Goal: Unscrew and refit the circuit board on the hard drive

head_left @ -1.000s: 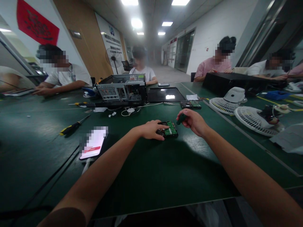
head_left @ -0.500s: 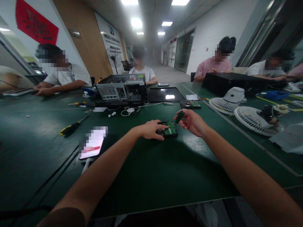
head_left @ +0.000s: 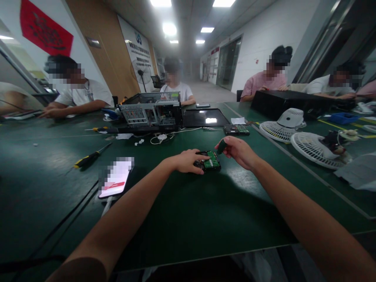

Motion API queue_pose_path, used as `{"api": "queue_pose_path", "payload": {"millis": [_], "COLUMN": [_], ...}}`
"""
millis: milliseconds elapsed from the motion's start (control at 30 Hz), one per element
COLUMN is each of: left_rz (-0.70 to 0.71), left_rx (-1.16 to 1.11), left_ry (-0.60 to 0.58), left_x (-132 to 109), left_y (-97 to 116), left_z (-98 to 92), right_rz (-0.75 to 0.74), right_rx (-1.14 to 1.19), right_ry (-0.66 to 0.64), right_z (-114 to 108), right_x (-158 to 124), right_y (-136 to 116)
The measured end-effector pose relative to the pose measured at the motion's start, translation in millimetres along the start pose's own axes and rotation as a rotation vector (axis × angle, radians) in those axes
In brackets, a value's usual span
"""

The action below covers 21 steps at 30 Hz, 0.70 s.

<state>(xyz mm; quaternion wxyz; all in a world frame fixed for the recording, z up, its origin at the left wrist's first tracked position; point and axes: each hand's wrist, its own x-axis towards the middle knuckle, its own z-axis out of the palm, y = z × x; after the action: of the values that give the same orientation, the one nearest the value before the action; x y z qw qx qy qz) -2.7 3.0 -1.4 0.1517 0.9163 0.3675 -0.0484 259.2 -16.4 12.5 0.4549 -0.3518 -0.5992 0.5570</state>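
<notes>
A hard drive point(head_left: 210, 161) with its green circuit board facing up lies on the green table in front of me. My left hand point(head_left: 188, 161) grips it from the left, the thumb along its near edge and a finger on the board. Between the fingertips of my right hand point(head_left: 235, 150) is a screwdriver with a dark green handle point(head_left: 222, 146). The screwdriver leans, its lower end at the board's right side. Its tip is too small to make out.
A phone point(head_left: 116, 178) with a cable and a yellow-black screwdriver point(head_left: 88, 158) lie left. Beyond stand an open computer case point(head_left: 151, 113), a black panel point(head_left: 205, 117) and a second hard drive point(head_left: 236, 129). White fan parts point(head_left: 282, 127) lie right. Several people sit around the table.
The screwdriver handle has tipped slightly left and down with my right hand's fingers. My left hand and the hard drive have stayed in place.
</notes>
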Motion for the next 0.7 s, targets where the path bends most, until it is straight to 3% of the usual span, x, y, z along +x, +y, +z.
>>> {"api": "queue_pose_path", "payload": {"millis": [700], "left_rz": [-0.016], "left_rx": [0.005], "left_ry": [-0.011], "left_x": [-1.5], "left_y": [2.2], "left_z": [-1.8], "right_rz": [0.136], "right_rx": [0.175], "right_ry": [-0.058], "right_z": [-3.4], "right_x": [-2.5], "right_y": [-6.0]}}
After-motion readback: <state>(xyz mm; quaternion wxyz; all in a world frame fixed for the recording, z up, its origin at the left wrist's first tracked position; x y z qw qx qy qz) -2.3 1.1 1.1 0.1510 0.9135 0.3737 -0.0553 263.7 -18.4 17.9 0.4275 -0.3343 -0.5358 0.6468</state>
